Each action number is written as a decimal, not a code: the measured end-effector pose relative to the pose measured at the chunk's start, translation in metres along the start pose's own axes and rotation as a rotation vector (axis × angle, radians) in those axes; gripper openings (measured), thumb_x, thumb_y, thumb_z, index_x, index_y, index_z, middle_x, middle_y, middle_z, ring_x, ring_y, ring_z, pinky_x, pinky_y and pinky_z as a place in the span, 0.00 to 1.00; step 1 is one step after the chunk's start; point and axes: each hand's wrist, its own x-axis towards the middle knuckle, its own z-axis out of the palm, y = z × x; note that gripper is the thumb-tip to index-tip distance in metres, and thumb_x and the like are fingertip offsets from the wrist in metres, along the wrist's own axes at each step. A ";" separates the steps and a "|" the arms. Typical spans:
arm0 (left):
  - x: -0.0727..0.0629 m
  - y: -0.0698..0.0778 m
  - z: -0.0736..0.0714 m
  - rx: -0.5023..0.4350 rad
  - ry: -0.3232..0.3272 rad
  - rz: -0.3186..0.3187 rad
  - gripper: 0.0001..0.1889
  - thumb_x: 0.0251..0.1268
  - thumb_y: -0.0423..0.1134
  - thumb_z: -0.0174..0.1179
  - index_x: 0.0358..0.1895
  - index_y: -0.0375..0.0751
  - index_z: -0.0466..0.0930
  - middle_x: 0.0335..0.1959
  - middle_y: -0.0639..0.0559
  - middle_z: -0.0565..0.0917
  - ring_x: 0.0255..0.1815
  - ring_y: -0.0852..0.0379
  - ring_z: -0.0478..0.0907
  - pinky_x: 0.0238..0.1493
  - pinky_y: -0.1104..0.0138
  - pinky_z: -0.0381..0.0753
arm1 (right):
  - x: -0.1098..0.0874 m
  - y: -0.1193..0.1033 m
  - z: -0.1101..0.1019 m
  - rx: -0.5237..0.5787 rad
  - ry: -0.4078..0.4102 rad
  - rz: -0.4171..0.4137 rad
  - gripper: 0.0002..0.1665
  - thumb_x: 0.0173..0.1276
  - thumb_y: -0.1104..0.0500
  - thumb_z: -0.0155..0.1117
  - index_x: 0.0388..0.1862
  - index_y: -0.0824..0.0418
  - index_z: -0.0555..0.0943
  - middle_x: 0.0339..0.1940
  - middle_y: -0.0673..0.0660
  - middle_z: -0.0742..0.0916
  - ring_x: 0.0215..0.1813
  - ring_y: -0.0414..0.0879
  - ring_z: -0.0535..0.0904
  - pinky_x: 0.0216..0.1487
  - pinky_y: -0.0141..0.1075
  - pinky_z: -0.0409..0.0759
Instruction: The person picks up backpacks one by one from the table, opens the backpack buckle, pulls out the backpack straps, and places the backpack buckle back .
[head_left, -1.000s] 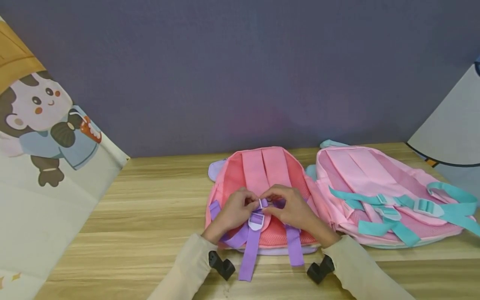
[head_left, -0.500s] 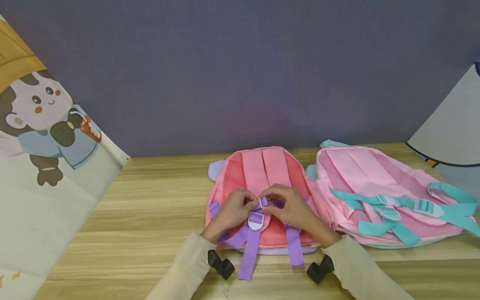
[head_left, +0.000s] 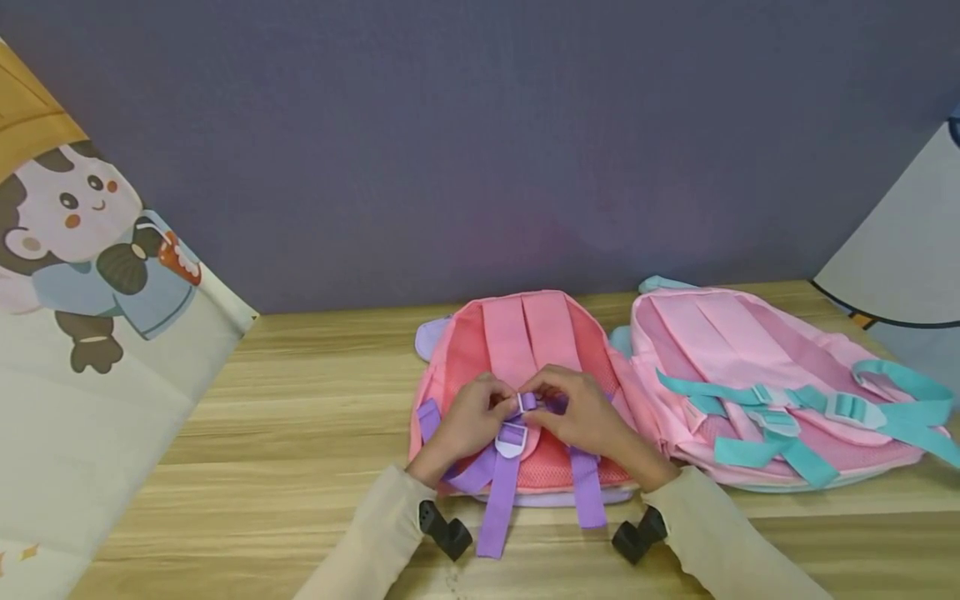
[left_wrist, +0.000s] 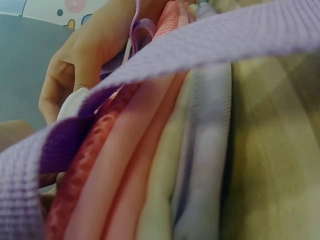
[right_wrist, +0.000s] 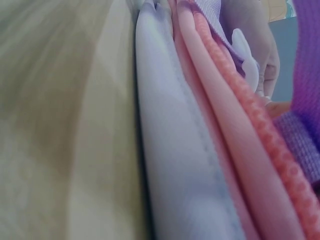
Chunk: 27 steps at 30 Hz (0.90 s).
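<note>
A coral-pink backpack lies flat with its strap side up. Over its lower middle my left hand pinches a small white buckle between thumb and finger. From the other side my right hand pinches the short purple strap threaded at that buckle. Just below hangs a larger white strap adjuster, with a loose purple webbing tail running down from it. In the left wrist view, purple webbing crosses in front of the right hand. Fingertip contact is partly hidden in both wrist views.
To the right, touching the coral one, lies a light pink backpack with turquoise straps and white buckles. Both rest on a wood-grain table. A dark blue-grey panel stands behind, and a cartoon-printed sheet borders the left.
Both hands keep their grip in nearly the same place at the small buckle. The head view has shifted very slightly; the backpacks have not visibly moved.
</note>
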 end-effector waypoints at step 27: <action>0.000 -0.005 -0.003 0.072 0.003 0.058 0.05 0.63 0.30 0.60 0.33 0.35 0.85 0.33 0.49 0.80 0.35 0.59 0.73 0.38 0.71 0.71 | -0.001 0.001 0.000 0.016 -0.021 -0.012 0.16 0.53 0.66 0.73 0.41 0.56 0.81 0.34 0.47 0.83 0.38 0.39 0.79 0.42 0.34 0.80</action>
